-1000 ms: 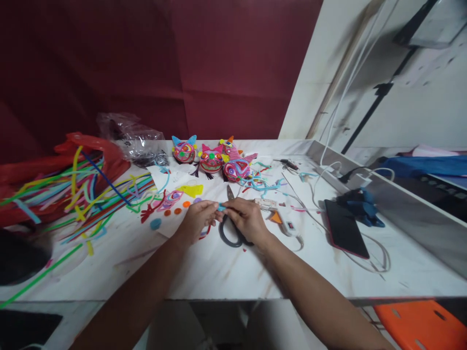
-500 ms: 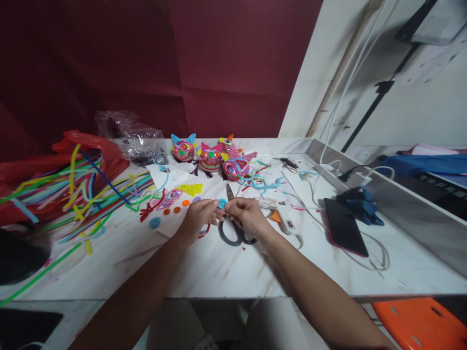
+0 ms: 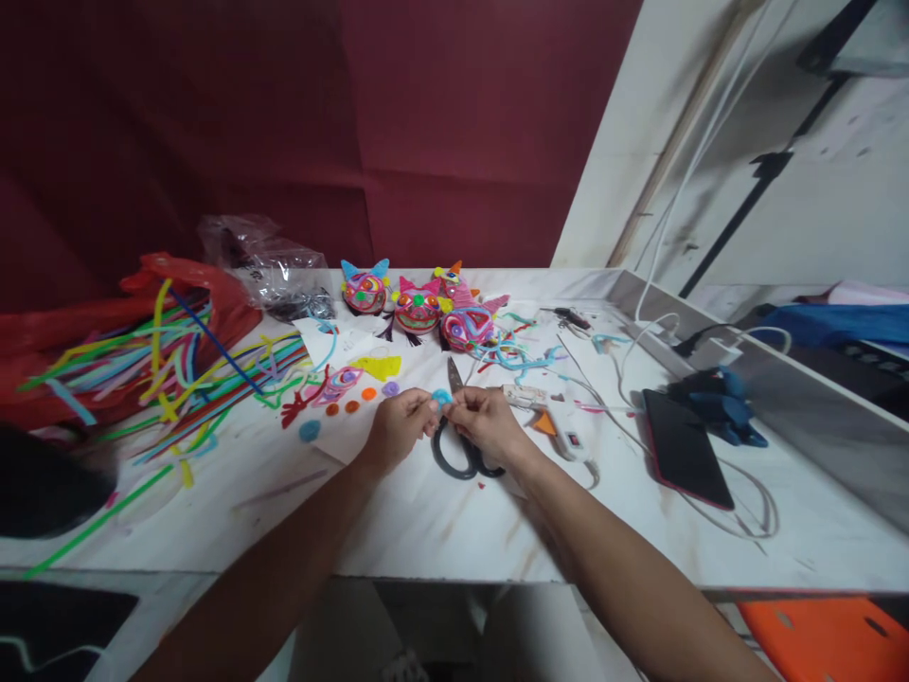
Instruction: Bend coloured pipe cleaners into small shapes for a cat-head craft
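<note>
Between the fingertips of my left hand [image 3: 401, 423] and my right hand [image 3: 487, 424] is a small light-blue coil of pipe cleaner [image 3: 441, 397]. Both hands pinch it from opposite sides. Beneath my right hand lie black-handled scissors [image 3: 454, 470], their blades pointing away from me. Left of my left hand a finished-looking blue disc [image 3: 310, 431] rests on the table, with small orange discs [image 3: 352, 406] and a purple disc [image 3: 390, 388] beyond it. A pink eye-shaped piece with red strands [image 3: 333, 382] lies farther left.
Several colourful animal heads [image 3: 417, 309] stand at the back. Loose pipe cleaners [image 3: 191, 379] spill from a red bag [image 3: 234, 303] on the left. To the right are a glue gun [image 3: 566, 438], a phone [image 3: 686, 450] and cables. The table's front edge [image 3: 454, 578] runs below my forearms.
The blue coil has turned between my fingers and now shows its round face more. My hands stay close together; the whole view has shifted slightly.
</note>
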Tool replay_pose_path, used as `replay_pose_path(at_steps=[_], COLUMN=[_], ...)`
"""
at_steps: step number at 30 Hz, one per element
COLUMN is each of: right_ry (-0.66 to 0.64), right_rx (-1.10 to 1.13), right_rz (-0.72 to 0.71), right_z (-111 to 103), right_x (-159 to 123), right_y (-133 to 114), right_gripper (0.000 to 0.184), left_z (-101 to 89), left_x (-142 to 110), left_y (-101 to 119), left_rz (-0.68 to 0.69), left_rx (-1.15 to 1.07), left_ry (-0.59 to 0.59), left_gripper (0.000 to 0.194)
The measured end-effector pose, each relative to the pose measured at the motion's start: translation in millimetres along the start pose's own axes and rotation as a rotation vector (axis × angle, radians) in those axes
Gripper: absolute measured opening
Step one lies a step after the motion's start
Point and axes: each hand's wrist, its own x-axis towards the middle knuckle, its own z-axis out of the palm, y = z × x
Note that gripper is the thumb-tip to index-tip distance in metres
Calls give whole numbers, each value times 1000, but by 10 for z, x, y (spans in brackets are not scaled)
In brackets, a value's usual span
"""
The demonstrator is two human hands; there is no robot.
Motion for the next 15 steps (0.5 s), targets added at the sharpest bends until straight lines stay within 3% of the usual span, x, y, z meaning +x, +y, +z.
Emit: replay_pose_path(at_steps=[3, 8, 11, 15], right_ry=[26, 85, 18, 62], right_rx=[-195, -817, -1049, -1097], right_rz=[-151, -600, -626, -571], right_z=[-29, -59, -68, -107], right_x=[-11, -50, -68, -61], right_y=[20, 25, 16, -11], right_gripper=[21, 23, 28, 30], left_z=[15, 17, -26, -211], left_x=[-9, -24, -27, 53], left_y=[6, 50, 76, 73], left_rz=[-23, -231, -233, -129], left_rx=[-56, -325, -341, -203], left_ry=[2, -21, -14, 61], left_gripper=[18, 29, 24, 21])
